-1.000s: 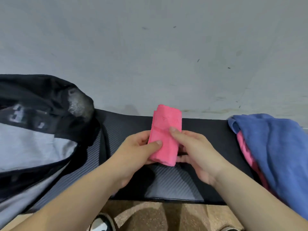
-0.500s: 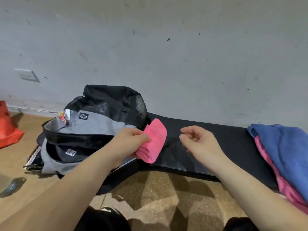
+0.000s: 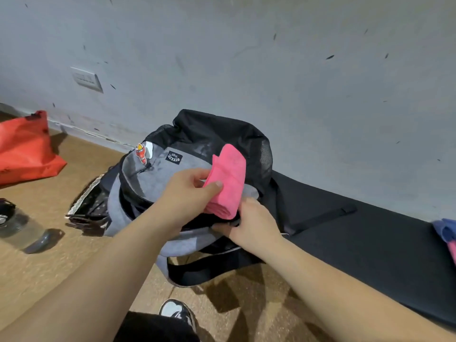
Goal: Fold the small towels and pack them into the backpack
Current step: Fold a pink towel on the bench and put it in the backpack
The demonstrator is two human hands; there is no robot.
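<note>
A grey and black backpack (image 3: pixel 158 178) lies on the floor against the wall, its black mesh top toward the wall. My left hand (image 3: pixel 187 193) grips a folded pink towel (image 3: pixel 228 181) just above the backpack's dark opening. My right hand (image 3: pixel 254 225) rests on the backpack's near edge right below the towel, fingers curled on the black rim of the opening. At the far right edge lie a blue towel (image 3: pixel 445 230) and a bit of another pink towel (image 3: pixel 452 250).
A black mat (image 3: pixel 357 238) runs along the grey wall to the right of the backpack. A red bag (image 3: pixel 24 146) sits at the far left, and a clear water bottle (image 3: pixel 19 228) lies on the brown floor. My shoe (image 3: pixel 177 312) shows at the bottom.
My left hand has carried the folded pink towel from over the mat leftward to the backpack. My right hand let go of the towel and now holds the backpack's edge. The view swung left.
</note>
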